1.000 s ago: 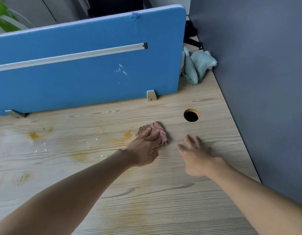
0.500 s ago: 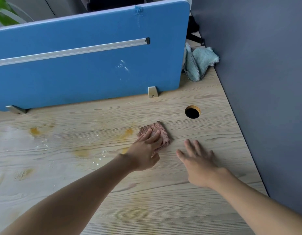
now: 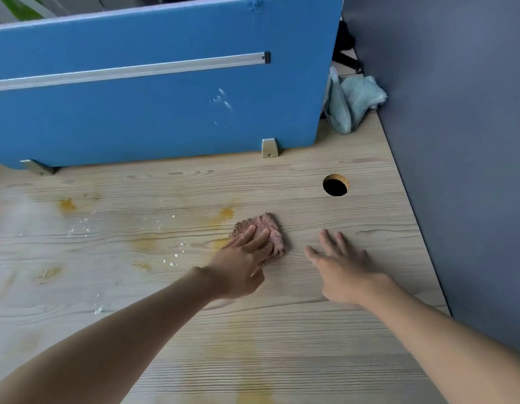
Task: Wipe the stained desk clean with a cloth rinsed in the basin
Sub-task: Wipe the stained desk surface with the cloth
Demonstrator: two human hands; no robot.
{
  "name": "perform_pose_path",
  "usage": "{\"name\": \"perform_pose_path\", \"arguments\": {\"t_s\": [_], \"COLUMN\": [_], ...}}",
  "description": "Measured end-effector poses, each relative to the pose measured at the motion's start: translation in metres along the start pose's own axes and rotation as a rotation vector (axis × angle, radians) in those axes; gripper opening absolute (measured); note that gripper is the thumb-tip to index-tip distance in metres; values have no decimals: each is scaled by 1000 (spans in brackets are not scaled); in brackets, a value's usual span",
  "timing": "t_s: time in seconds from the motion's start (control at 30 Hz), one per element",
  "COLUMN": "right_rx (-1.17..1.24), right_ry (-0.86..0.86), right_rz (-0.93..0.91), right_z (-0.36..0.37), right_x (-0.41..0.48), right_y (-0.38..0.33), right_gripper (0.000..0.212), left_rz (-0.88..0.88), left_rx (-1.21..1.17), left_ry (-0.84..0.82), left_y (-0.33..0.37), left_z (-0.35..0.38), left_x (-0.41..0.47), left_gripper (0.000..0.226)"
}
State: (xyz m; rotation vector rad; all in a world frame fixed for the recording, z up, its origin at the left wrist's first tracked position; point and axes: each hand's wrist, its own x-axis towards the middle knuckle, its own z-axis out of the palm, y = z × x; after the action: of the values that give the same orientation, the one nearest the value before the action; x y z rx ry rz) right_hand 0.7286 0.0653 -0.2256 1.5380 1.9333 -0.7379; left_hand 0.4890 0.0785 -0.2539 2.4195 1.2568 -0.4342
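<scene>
I see the left hand (image 3: 241,266) pressing flat, fingers straight, on the folded pink cloth (image 3: 270,228), which lies on the wooden desk (image 3: 311,345) just right of an orange-yellow stain (image 3: 226,212). The right hand (image 3: 343,272) rests spread and empty on the desk nearby. My worry is that so small a cloth may smear the stains wider, or push the white droplets (image 3: 174,255) towards the cable hole (image 3: 335,185). I can read no brand, label or writing anywhere

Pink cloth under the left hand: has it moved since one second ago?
Yes. The pink cloth has slid slightly toward the person and leftward, away from the cable hole.
</scene>
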Motion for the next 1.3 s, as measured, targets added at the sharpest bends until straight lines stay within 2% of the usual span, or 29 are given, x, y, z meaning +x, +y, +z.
{"name": "perform_pose_path", "arguments": {"t_s": [0.17, 0.3, 0.53, 0.73, 0.97, 1.07, 1.2, 1.3], "right_rx": [15, 4, 51, 97, 134, 159, 153, 140], "right_ry": [-3, -31, -70, -53, -28, 21, -16, -24], "right_rz": [-49, -34, -35, -17, -31, -6, 25, 32], "right_z": [11, 34, 22, 22, 18, 34, 66, 66], "right_x": [-17, -31, -28, -25, -32, -43, -63, -61], "right_y": [-6, -21, -19, -21, -21, -24, -35, -39], "right_gripper": [74, 82, 71, 71, 72, 71, 84, 84], "left_rz": [-8, 2, 36, 32, 51, 50, 47, 63], "left_rx": [27, 5, 17, 4, 7, 43, 34, 16], "left_ry": [-9, 27, -51, -36, -94, -91, -73, -68], "left_y": [4, 15, 6, 22, 16, 22, 32, 31], "left_z": [0, -1, 6, -7, 11, 7, 2, 5], "left_x": [-6, 16, -21, 11, -35, -28, -10, -20], "left_gripper": [70, 73, 67, 70, 69, 69, 70, 70]}}
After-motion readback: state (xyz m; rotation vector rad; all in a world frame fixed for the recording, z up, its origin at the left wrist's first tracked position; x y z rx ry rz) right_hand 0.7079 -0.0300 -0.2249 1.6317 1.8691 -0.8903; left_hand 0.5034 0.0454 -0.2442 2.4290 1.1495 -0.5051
